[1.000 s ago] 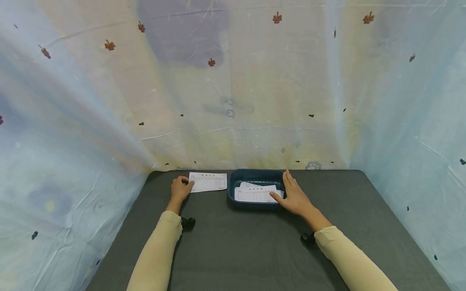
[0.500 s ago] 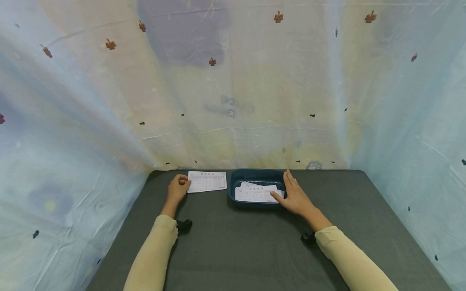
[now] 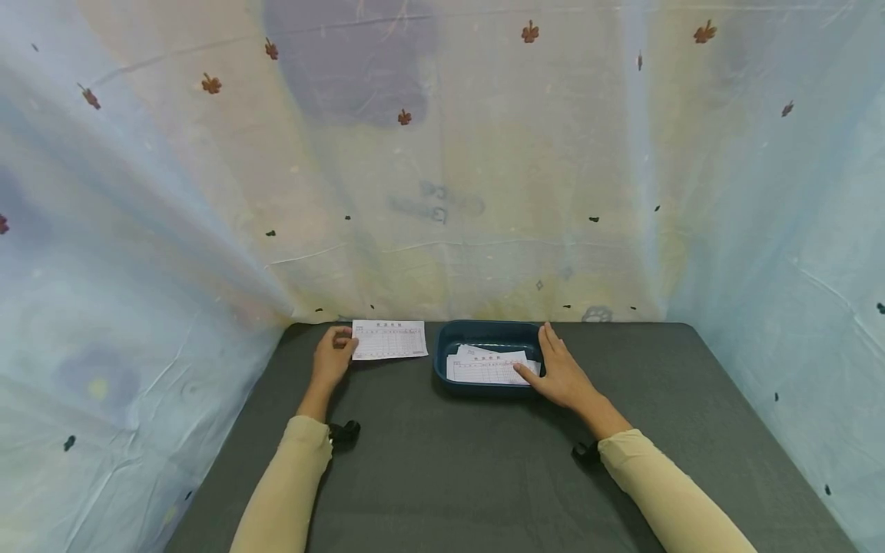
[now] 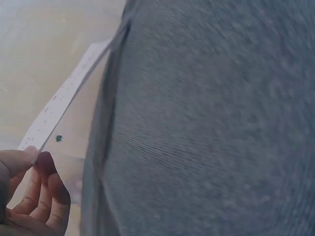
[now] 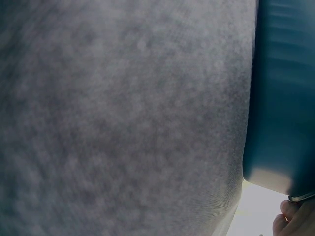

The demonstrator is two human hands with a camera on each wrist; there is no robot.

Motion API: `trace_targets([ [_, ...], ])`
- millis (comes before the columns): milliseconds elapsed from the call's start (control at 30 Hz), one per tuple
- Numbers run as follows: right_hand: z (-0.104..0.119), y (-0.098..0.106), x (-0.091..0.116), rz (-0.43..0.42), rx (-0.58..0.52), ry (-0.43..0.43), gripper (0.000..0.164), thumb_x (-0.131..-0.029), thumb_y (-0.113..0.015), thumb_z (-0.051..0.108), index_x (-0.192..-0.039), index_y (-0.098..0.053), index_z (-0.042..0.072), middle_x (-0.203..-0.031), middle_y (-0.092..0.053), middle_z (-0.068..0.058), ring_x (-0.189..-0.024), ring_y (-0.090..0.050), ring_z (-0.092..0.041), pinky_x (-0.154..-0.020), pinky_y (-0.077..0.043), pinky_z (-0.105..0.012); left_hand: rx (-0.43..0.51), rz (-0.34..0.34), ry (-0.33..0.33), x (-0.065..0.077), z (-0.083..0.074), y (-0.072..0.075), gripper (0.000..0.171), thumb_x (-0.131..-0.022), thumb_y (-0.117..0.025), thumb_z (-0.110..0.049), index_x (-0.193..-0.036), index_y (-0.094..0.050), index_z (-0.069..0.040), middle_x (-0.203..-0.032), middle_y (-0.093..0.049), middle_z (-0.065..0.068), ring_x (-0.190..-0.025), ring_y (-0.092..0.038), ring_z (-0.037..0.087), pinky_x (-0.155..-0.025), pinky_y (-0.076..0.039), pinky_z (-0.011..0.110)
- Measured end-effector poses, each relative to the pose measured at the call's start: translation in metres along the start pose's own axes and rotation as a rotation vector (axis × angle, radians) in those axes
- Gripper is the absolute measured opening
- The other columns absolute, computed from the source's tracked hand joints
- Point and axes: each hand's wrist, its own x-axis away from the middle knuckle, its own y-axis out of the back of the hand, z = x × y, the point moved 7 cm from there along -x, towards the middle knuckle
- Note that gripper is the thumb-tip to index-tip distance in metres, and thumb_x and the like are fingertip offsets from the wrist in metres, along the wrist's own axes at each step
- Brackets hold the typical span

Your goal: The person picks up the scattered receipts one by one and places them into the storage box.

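Observation:
At the far left of the table, my left hand (image 3: 332, 357) pinches the left edge of a white paper form (image 3: 389, 340) printed with a grid. In the left wrist view, thumb and forefinger of that hand (image 4: 44, 191) hold the form (image 4: 64, 101) by one end, and it looks raised off the table. Right of it stands a dark blue plastic bin (image 3: 484, 392), with several similar forms (image 3: 480, 370) lying inside. My right hand (image 3: 563, 376) rests at the bin's right end, fingers straight along the rim and thumb over the papers.
The table (image 3: 442, 468) wears a dark grey cloth. Behind it and at both sides hangs a pale patterned curtain (image 3: 442, 177), close to the table's back edge. The bin's blue wall (image 5: 283, 98) fills the right of the right wrist view.
My left hand has drawn the paper form slightly left and farther back, away from the bin, and up. My right hand and the bin have stayed in place.

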Motion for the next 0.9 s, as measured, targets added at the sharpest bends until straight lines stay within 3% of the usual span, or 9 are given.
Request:
trace_targets([
  [300,0.001,0.0,-0.001,-0.004,-0.009,0.001,0.111,-0.102,-0.059,0.067,-0.169,-0.01,-0.007,-0.178,-0.003,-0.025,-0.163,-0.011,-0.048,-0.129,-0.019,-0.066,0.08,-0.024,-0.057,0.005,-0.019,0.009,0.034,-0.11,-0.064,-0.021,-0.14,-0.06,-0.005,-0.126,-0.07,0.026,-0.106,-0.073,0.041,-0.07,-0.052,0.024],
  [533,0.0,-0.001,-0.001,-0.001,-0.011,0.0,0.112,-0.102,-0.058,0.069,-0.169,-0.009,-0.006,-0.178,-0.002,-0.025,-0.163,-0.01,-0.048,-0.129,-0.019,-0.066,0.157,-0.024,-0.051,0.01,-0.034,0.011,0.036,-0.11,-0.064,-0.019,-0.143,-0.059,-0.006,-0.126,-0.07,0.022,-0.109,-0.071,0.045,-0.069,-0.052,0.017],
  [833,-0.001,-0.001,-0.002,-0.007,-0.004,0.0,0.112,-0.102,-0.056,0.07,-0.169,-0.01,-0.007,-0.178,-0.004,-0.027,-0.162,-0.012,-0.05,-0.128,-0.019,-0.067,0.219,-0.01,-0.11,0.02,-0.063,0.012,0.037,-0.11,-0.066,-0.022,-0.143,-0.06,-0.006,-0.123,-0.068,0.019,-0.1,-0.071,0.042,-0.076,-0.058,0.034],
  [900,-0.001,-0.001,-0.002,-0.008,-0.001,0.0,0.111,-0.102,-0.056,0.07,-0.169,-0.011,-0.007,-0.178,-0.004,-0.027,-0.162,-0.013,-0.051,-0.128,-0.02,-0.067,0.23,0.0,-0.123,0.023,-0.069,0.011,0.04,-0.11,-0.066,-0.024,-0.144,-0.059,-0.004,-0.124,-0.068,0.02,-0.1,-0.07,0.043,-0.075,-0.057,0.033],
])
